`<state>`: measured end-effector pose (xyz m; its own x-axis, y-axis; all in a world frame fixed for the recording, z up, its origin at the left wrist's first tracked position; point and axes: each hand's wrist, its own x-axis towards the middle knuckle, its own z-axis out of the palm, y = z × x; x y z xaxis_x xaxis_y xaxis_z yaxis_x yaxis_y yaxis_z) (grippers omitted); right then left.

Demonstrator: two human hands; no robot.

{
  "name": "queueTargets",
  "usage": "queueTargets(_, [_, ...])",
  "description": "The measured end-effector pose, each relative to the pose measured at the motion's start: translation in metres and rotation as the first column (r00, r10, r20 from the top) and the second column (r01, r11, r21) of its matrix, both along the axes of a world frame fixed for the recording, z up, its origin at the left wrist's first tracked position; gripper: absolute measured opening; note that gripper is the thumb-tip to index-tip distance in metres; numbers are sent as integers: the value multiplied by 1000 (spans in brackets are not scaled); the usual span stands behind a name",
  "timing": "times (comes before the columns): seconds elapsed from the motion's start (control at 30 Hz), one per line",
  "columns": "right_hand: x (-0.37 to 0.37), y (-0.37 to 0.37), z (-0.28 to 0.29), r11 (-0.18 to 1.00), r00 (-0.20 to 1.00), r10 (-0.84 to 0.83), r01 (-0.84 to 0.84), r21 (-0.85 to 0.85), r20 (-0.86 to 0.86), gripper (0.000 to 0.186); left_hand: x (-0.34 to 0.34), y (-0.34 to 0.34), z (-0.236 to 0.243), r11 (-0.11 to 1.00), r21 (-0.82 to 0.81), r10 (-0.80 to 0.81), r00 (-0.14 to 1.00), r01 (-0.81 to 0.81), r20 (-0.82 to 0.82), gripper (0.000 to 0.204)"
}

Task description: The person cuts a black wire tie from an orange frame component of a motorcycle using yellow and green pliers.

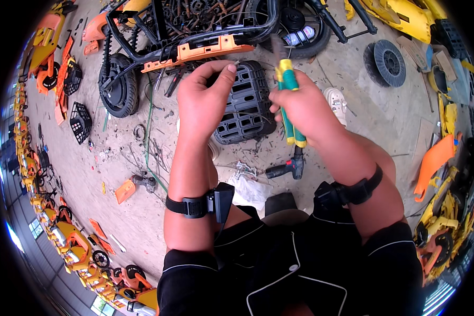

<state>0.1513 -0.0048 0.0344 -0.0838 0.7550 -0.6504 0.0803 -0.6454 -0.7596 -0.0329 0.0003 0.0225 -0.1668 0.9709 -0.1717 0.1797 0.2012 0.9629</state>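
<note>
Head view. The left hand (203, 100) is pinching a thin, short grey wire end (236, 63) between thumb and forefinger, just below the orange plastic panel (195, 52) of a black metal frame (195, 23). The right hand (303, 108) is gripping green-and-yellow-handled pliers (287, 100), fingers closed round the handles, tip pointing up. A black plastic grid basket (247, 110) is lying on the concrete floor (126, 205) beneath both hands.

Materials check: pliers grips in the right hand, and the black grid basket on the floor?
Pliers in the right hand: grips look like soft rubber or plastic, matte yellow and green sleeves; the jaws look like dull grey metal. Black basket: probably moulded plastic, with uniform square grid openings and a slight sheen.
</note>
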Motion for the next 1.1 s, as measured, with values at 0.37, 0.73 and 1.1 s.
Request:
queueTargets(0.37, [12,9,-6,975,983,-173,163,-150,-61,37,2,7,-3,999,-41,6,1000,-5,22,31])
queueTargets(0.73, [7,1,-8,968,961,245,-250,18,129,51,15,10,-9,998,-45,43,993,-38,112,27])
queueTargets(1.1, [5,-3,-1,904,889,397,-422,72,226,63,22,12,-8,996,-84,40,994,-32,102,32])
